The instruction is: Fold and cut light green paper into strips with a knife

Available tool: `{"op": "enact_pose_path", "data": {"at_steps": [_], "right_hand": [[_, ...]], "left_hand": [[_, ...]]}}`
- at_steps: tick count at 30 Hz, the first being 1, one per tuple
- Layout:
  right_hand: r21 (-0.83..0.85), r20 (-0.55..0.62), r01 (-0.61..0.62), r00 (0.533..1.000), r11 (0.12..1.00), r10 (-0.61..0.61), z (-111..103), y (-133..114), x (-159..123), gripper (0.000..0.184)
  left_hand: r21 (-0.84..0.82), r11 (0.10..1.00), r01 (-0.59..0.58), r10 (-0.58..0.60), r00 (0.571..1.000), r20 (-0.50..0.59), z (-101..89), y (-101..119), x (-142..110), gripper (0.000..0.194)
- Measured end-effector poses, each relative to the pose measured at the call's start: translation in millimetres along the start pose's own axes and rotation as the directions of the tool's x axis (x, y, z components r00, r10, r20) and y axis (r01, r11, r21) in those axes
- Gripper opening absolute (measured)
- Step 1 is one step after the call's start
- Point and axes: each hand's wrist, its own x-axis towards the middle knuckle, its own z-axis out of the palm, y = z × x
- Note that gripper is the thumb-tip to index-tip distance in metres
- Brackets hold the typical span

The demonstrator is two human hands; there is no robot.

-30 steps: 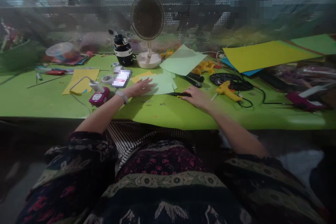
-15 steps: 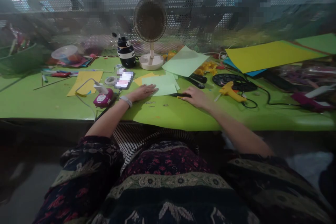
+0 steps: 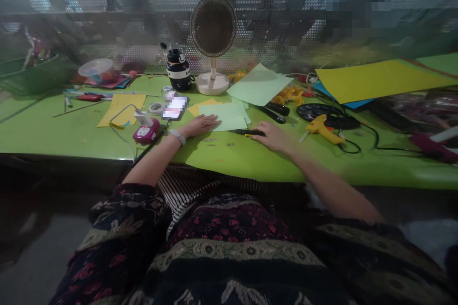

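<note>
My left hand [image 3: 201, 126] lies flat with fingers stretched out, its fingertips on the left edge of a pale green paper sheet [image 3: 229, 117]. An orange-yellow paper piece [image 3: 203, 105] shows partly under that sheet. My right hand [image 3: 274, 137] is closed around a slim black tool with a yellow part [image 3: 246, 132], held low along the sheet's near edge. Its pointed end faces left; its exact kind is unclear. Small scraps [image 3: 231, 144] lie on the green table [image 3: 246, 167] between my hands.
Behind stand a fan [image 3: 213, 28] and a dark bottle [image 3: 179, 74]. A phone [image 3: 175, 107], tape roll [image 3: 156, 108] and purple plug adapter [image 3: 146, 132] are at left. A yellow glue gun [image 3: 325, 128], black palette [image 3: 315, 112] and large yellow sheet [image 3: 379, 78] are at right.
The view has turned slightly left, so everything sits a little further right in it. Both hands keep nearly the same place on the table.
</note>
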Motion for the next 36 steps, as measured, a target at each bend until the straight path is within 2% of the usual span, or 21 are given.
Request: {"op": "enact_pose_path", "data": {"at_steps": [6,20,22,24,26,28,29,31,33,36], "right_hand": [[0.014,0.0,0.007,1.0,1.0,-0.007,8,-11,13,0.021],[0.025,0.028,0.016,0.999,1.0,-0.017,12,-23,20,0.023],[0.024,0.02,0.01,1.0,1.0,-0.011,11,-22,19,0.023],[0.027,0.016,0.012,1.0,1.0,-0.013,10,-21,18,0.022],[0.03,0.026,0.018,1.0,0.999,-0.018,10,-20,18,0.022],[0.023,0.041,0.02,0.999,1.0,-0.021,10,-20,18,0.022],[0.016,0.043,0.02,0.999,1.0,-0.021,10,-19,18,0.022],[0.005,0.037,0.02,0.999,1.0,-0.02,10,-19,19,0.021],[0.005,0.025,0.021,0.999,1.0,-0.021,12,-19,20,0.021],[0.018,0.019,0.024,1.0,1.0,-0.025,15,-23,24,0.021]], "left_hand": [[-0.026,1.0,0.001,-0.001,1.0,-0.009,-2.0,3,-1,0.053],[-0.045,0.999,0.01,-0.01,1.0,-0.003,0.4,6,0,0.052],[-0.083,0.996,-0.018,0.013,0.998,-0.057,3.0,4,2,0.05],[-0.132,0.991,-0.032,0.01,0.986,-0.165,1.9,0,3,0.049],[-0.155,0.988,-0.019,-0.025,0.961,-0.276,-5.3,-7,1,0.047],[-0.164,0.986,0.033,-0.083,0.947,-0.312,-17.2,-15,-5,0.041],[-0.184,0.98,0.071,-0.125,0.947,-0.296,-23.6,-19,-9,0.036],[-0.243,0.96,0.141,-0.189,0.964,-0.186,-34.1,-25,-14,0.03],[-0.288,0.939,0.186,-0.219,0.972,-0.086,-39.6,-29,-17,0.029],[-0.288,0.929,0.234,-0.242,0.97,0.007,-41.0,-31,-13,0.034]]}}
